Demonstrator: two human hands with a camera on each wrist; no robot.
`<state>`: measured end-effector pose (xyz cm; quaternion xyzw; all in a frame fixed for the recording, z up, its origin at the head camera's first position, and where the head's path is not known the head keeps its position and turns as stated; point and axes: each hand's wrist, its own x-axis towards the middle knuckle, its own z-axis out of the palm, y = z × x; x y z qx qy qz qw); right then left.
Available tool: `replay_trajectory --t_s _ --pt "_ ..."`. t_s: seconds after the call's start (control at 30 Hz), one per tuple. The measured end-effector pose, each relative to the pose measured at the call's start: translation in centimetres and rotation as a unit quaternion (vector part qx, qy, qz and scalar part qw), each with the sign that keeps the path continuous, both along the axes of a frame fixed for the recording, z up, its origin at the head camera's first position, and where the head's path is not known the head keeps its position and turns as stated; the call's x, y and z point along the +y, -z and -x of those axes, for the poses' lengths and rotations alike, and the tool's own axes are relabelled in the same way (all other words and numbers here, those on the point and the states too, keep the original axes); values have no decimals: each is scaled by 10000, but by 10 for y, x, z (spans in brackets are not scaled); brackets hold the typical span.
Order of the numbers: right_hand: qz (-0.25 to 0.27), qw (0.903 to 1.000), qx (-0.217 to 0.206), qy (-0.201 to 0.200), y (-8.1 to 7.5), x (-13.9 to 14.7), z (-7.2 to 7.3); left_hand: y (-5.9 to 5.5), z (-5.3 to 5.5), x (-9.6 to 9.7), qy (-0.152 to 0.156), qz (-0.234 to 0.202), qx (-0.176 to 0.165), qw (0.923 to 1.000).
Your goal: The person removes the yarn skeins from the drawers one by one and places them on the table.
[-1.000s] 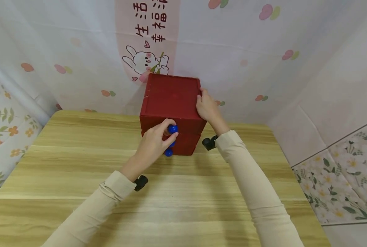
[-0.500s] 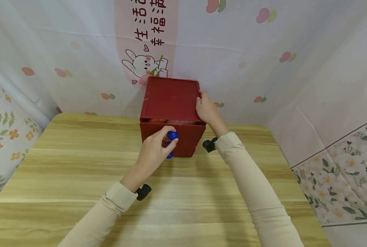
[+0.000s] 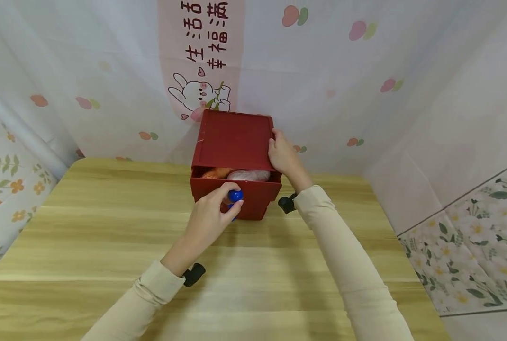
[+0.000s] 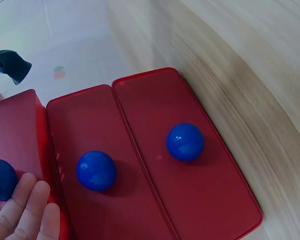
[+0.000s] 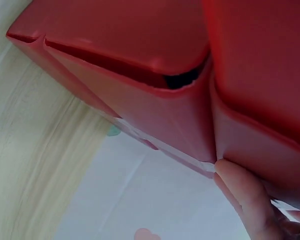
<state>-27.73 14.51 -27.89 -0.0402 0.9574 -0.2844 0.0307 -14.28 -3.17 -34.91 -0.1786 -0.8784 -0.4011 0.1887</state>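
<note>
A red drawer box (image 3: pixel 236 139) stands on the table against the curtain. My left hand (image 3: pixel 206 215) pinches the round blue knob (image 3: pixel 236 195) of its top drawer (image 3: pixel 258 196), which is pulled partway out. Inside lie an orange bundle (image 3: pixel 218 173) and a pale pinkish, fuzzy-looking bundle (image 3: pixel 249 175), both partly covered by the box top. In the left wrist view, two lower drawers with blue knobs (image 4: pixel 96 171) stay flush. My right hand (image 3: pixel 284 154) rests against the box's right side near the top edge; in the right wrist view its fingers (image 5: pixel 242 187) touch the red side.
The wood-grain table (image 3: pixel 108 237) extends to both sides and in front of the box. Behind hangs a white printed curtain (image 3: pixel 321 57), and floral cloth (image 3: pixel 475 237) hangs at the right. A black strap mount (image 3: pixel 194 274) sits on the left wrist.
My left hand has drawn the top drawer toward me, from closed to partly out, and the bundles inside have come into sight. My right hand has kept its place on the box's side.
</note>
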Motion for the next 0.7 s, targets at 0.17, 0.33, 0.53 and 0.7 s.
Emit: replay_trajectory --t_s 0.17,0.33,0.53,0.7 --pt "110 9999 112 -29 5 1 1 5 -6 4 -97 38 -62 9999" --pt "173 9998 97 -42 6 1 2 5 -13 4 -179 56 -62 9998" --pt "102 9995 231 163 6 -3 3 4 -17 4 -233 -16 55 9997" --pt "-56 9992 277 279 5 -6 1 4 -23 3 -217 -36 10 9998"
